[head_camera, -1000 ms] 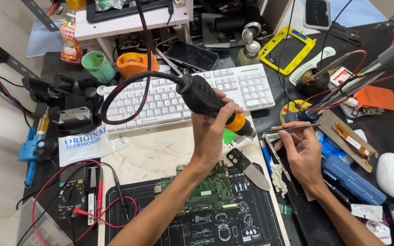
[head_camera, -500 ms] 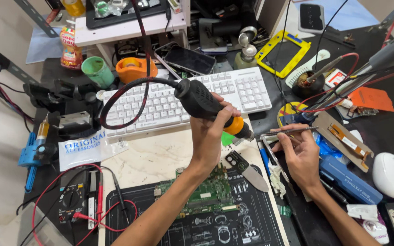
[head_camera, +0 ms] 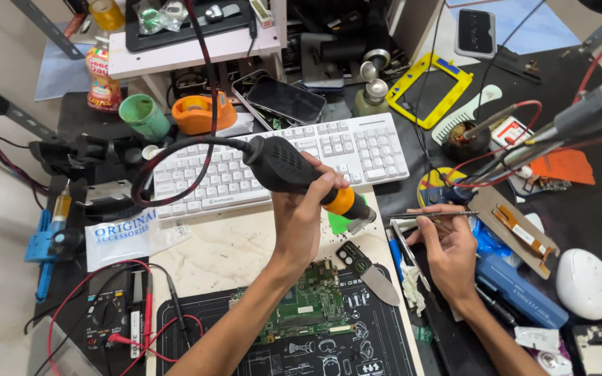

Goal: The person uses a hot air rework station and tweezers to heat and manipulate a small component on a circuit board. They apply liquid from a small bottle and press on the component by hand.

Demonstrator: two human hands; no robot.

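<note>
Two hands are busy in the head view, our only view. Our left hand [head_camera: 304,216] is wrapped tight around a black hot-air handle [head_camera: 283,167], its orange collar and metal nozzle [head_camera: 359,214] tilted down toward four o'clock. Our right hand [head_camera: 449,245] pinches tweezers [head_camera: 435,215] between thumb and fingertips, tips pointing to nine o'clock, just short of the nozzle.

At six o'clock from the left hand, the green board [head_camera: 311,313] lies on the black mat [head_camera: 377,348], under our left forearm. A white keyboard [head_camera: 364,150] sits at twelve o'clock, touching neither hand.

We judge the nozzle and tweezer tips are meeting above the bench, well off the board. To do this well we'd keep the nozzle steady, its cable [head_camera: 175,174] slack, and the tweezers level, clear of the knife [head_camera: 369,273] near the board.
</note>
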